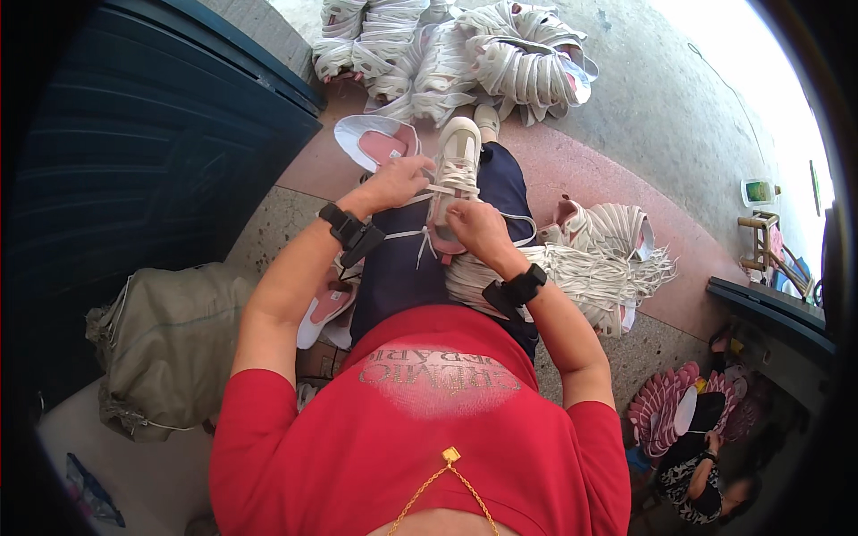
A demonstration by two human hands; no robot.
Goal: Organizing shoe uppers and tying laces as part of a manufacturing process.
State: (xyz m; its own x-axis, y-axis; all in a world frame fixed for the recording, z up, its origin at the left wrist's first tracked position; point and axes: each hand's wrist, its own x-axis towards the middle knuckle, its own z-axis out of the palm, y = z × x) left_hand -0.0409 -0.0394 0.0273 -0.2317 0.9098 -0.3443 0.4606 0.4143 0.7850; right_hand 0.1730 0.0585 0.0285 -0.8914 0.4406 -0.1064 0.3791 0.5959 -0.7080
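Observation:
A white and beige sneaker [459, 143] with a pink lining lies lengthwise on my dark-trousered lap, toe pointing away from me. White shoelaces [411, 234] criss-cross its front and trail to both sides over my thighs. My left hand [399, 183] is at the left edge of the lacing, its fingers bent and closed at a lace; the fingertips show only in part. Over the shoe's opening, my right hand [481, 228] has thumb and fingers pinched together on a lace. Both wrists wear black bands.
Bundled white shoe uppers [518, 76] lie ahead, and more with long laces [590, 272] at my right. A white and pink upper [375, 141] rests beyond my left hand. Dark blue metal doors [161, 134] and a grey-green sack [179, 339] stand left. Another person [702, 473] sits lower right near pink pieces.

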